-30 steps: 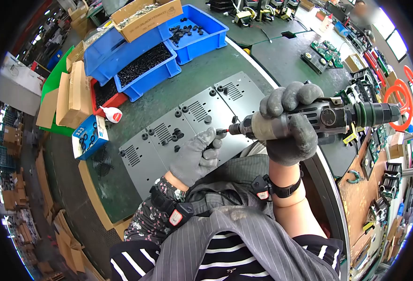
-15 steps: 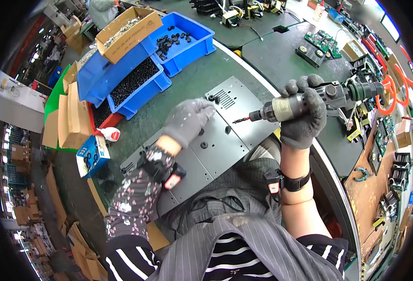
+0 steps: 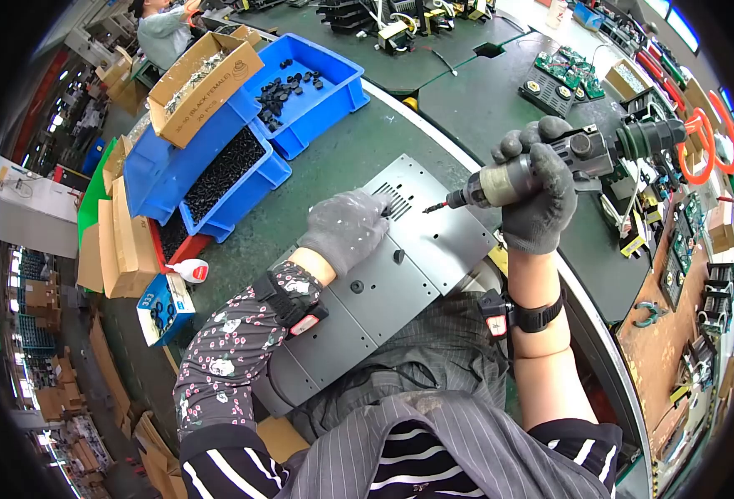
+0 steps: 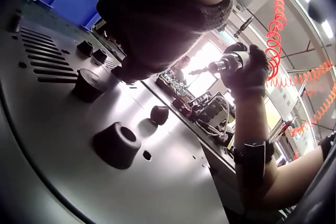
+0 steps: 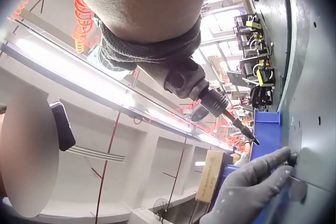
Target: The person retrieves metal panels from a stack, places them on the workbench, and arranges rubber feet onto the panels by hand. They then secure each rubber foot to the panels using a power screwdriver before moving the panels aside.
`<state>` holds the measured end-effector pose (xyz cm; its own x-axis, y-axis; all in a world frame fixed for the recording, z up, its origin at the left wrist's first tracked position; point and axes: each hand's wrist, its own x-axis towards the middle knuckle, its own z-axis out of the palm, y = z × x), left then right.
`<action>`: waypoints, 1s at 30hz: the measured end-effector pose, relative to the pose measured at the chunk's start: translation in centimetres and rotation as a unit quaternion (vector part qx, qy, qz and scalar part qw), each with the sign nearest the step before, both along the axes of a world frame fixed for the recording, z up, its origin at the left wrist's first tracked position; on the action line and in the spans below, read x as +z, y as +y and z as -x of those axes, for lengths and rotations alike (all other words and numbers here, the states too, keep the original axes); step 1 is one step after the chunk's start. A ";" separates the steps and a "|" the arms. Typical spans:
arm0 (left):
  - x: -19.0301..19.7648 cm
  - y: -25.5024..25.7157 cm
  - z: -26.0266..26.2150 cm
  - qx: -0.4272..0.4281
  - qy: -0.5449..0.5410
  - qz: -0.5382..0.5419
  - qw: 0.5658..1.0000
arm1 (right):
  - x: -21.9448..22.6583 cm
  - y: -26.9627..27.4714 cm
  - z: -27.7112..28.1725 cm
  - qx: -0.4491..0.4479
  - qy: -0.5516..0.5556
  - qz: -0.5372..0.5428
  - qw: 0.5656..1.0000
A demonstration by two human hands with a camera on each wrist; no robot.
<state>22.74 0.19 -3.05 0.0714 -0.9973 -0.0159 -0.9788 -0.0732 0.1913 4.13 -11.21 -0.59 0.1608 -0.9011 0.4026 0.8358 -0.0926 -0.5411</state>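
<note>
Placement's looking like the step in hand: left hand [image 3: 346, 229] is pinching a black foot [image 5: 293, 159] at the metal panel [image 3: 458, 249], right hand [image 3: 541, 187] is gripping the power driver [image 3: 501, 185] nearby. Next move's probably calling for steady fingers and careful bit alignment.
</note>
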 end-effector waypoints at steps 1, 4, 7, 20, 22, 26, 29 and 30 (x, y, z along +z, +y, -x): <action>0.5 -0.3 -0.2 0.015 0.004 -0.027 1.000 | 0.0 -0.3 -0.1 -0.001 0.000 -0.001 1.000; 0.1 -1.4 -1.0 0.038 0.034 -0.050 0.997 | -0.1 -1.5 -0.7 -0.037 0.066 0.019 0.997; 0.0 -3.2 -1.5 0.058 0.073 -0.036 0.995 | 0.2 -2.6 -1.8 -0.042 0.108 0.027 0.993; -1.4 -8.7 -1.0 0.078 0.115 -0.014 0.990 | -0.1 -6.7 -8.5 -0.011 0.223 0.104 0.969; -1.6 -8.6 -1.0 0.078 0.119 0.005 0.990 | -0.4 -6.5 -9.6 -0.029 0.256 0.127 0.958; -1.8 -8.6 -0.7 0.102 0.117 0.006 0.988 | -0.6 -6.6 -10.7 -0.028 0.351 0.163 0.922; -1.2 -8.4 -0.8 0.122 0.134 -0.017 0.983 | -0.1 -6.4 -10.8 -0.026 0.391 0.191 0.900; -1.1 -8.4 -0.8 0.116 0.128 -0.020 0.985 | -0.2 -6.4 -10.9 -0.011 0.389 0.183 0.903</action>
<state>23.58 -8.18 -4.17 0.2859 -0.9529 -0.1014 -0.8546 -0.3014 0.4229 15.02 -17.63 -0.75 0.5067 -0.7372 0.4470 0.2126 -0.3957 -0.8935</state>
